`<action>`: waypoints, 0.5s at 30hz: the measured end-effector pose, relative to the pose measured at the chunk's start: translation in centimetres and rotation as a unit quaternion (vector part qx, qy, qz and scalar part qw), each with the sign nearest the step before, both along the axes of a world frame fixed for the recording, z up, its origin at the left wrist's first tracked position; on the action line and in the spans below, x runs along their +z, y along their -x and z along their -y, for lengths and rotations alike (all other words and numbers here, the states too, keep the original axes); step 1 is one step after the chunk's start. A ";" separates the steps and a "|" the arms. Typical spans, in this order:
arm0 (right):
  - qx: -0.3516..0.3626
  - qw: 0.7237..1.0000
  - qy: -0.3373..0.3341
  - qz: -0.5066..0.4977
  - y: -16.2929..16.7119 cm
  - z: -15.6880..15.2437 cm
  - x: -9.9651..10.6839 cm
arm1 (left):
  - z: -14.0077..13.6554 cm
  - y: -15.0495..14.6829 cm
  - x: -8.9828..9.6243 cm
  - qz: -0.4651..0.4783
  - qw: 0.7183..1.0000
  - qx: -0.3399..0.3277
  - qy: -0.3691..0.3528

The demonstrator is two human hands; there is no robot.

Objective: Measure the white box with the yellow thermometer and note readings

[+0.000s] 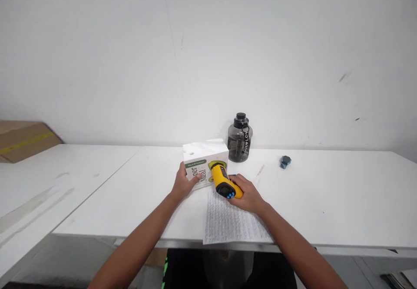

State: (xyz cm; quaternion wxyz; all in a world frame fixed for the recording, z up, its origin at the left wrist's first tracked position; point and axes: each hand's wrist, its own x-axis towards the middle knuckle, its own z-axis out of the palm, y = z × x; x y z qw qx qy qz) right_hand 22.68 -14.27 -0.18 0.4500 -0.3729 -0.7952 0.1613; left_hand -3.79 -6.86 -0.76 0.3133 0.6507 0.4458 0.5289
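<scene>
White box (206,152) in the left hand (184,184), yellow handheld scanner (222,177) in the right hand (246,195), at the centre of the frame

The left hand grips the box by its left side, thumb over the front face where "Meal" and a green label show; the right hand is wrapped around the scanner's handle, the scanner's head up against or just before the box's right part, contact hard to tell; below them, toward the lower centre, a printed sheet (230,224) lies on the white table (342,202), reaching its near edge; a dark translucent bottle (235,143) stands upright behind the box, right of centre, a small blue item (285,161) lies farther right, and a cardboard box (24,137) with yellow tape sits at the left edge of the frame
</scene>
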 end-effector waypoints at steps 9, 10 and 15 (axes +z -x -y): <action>-0.004 1.000 0.004 0.008 -0.2 -0.2 -0.1 | -0.1 0.0 -0.1 -0.008 1.000 0.005 -0.009; -0.006 1.000 0.004 0.008 -0.3 -0.2 -0.1 | -0.1 0.0 -0.1 -0.008 1.000 0.005 -0.009; -0.008 1.000 -0.008 0.012 -0.4 -0.2 -0.1 | -0.1 0.1 0.0 -0.007 1.000 0.002 -0.006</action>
